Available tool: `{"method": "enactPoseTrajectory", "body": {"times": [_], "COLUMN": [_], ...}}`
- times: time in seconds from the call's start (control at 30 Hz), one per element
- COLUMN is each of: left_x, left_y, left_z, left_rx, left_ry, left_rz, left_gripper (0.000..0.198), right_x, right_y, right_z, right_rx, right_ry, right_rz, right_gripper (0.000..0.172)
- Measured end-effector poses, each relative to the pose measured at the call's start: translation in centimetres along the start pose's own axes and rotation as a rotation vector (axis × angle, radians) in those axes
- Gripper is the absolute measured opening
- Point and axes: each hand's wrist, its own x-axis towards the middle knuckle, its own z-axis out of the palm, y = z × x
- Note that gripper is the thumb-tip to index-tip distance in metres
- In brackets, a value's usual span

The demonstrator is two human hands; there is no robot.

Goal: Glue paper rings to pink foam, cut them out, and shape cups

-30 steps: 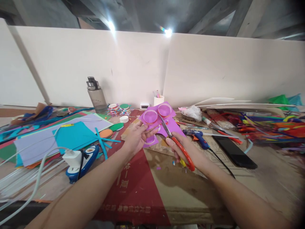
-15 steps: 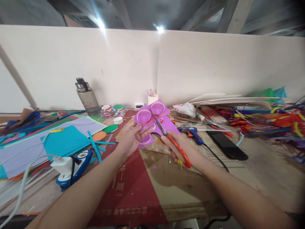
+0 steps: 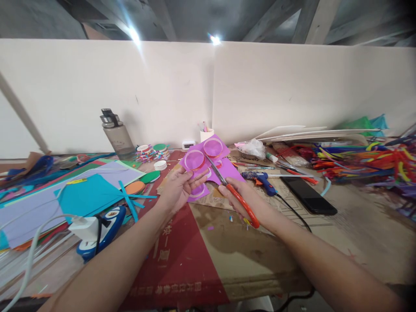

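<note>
A sheet of purple paper (image 3: pixel 229 170) with several round outlines is held up over the table in my left hand (image 3: pixel 179 189), thumb and fingers gripping its left edge. The outlines are pale with some red along their lower rims; whether they are drawn or attached, I cannot tell. In my right hand (image 3: pixel 239 196) are scissors with red-orange handles (image 3: pixel 243 203). Their metal blades (image 3: pixel 217 171) point up and left, at the paper between two of the circles. The right hand's fingers are partly hidden by the handles.
A blue glue gun (image 3: pixel 267 185) and a black phone (image 3: pixel 308 196) lie to the right. Colourful pipe cleaners (image 3: pixel 373 162) are heaped beyond. On the left are teal paper (image 3: pixel 92 195), a blue power strip (image 3: pixel 110 229) with a white plug, and a water bottle (image 3: pixel 117 136).
The scissors' handles look closer together than before, while both hands stay almost in place at the purple paper. The whole view has shifted slightly.
</note>
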Motion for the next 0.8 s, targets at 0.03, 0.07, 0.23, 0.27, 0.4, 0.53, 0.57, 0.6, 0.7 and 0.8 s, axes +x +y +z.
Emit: {"method": "enactPoseTrajectory", "body": {"times": [0.03,0.07,0.23,0.27,0.4,0.53,0.57,0.6,0.7,0.8], "left_x": [-0.1,-0.1,-0.4,-0.4,-0.4,-0.4,-0.4,-0.4,-0.3,-0.1], "left_y": [0.0,0.0,0.0,-0.1,0.0,0.1,0.1,0.2,0.5,1.1], "left_z": [0.1,0.1,0.4,0.4,0.3,0.3,0.3,0.2,0.2,0.2], "left_rx": [0.010,0.018,0.009,0.005,0.007,0.005,0.000,-0.007,-0.041,-0.074], "left_ry": [0.001,0.002,-0.015,-0.017,-0.044,-0.079,-0.077,-0.074,-0.059,0.031], "left_rz": [-0.011,-0.023,-0.059,-0.061,-0.061,-0.066,-0.069,-0.075,-0.126,-0.141], "left_gripper": [0.012,0.012,0.015,0.015,0.012,0.012,0.013,0.013,0.012,0.029], "right_x": [0.1,0.1,0.0,0.0,0.0,0.2,0.2,0.2,0.1,-0.3], "right_y": [0.0,-0.1,-0.9,-0.9,-0.8,-0.9,-1.0,-1.0,-1.2,-1.2], "right_z": [-0.1,-0.2,-0.6,-0.6,-0.5,-0.2,-0.2,-0.2,-0.1,-0.1], "right_rx": [-0.030,-0.059,-0.086,-0.088,-0.074,-0.022,-0.015,-0.011,0.001,0.008], "right_ry": [0.004,0.010,-0.002,0.000,-0.001,-0.018,-0.019,-0.020,-0.021,-0.047], "right_rz": [-0.047,-0.079,-0.040,-0.034,0.006,0.111,0.129,0.139,0.149,0.114], "right_gripper": [0.026,0.026,0.026,0.026,0.024,0.021,0.020,0.020,0.020,0.024]}}
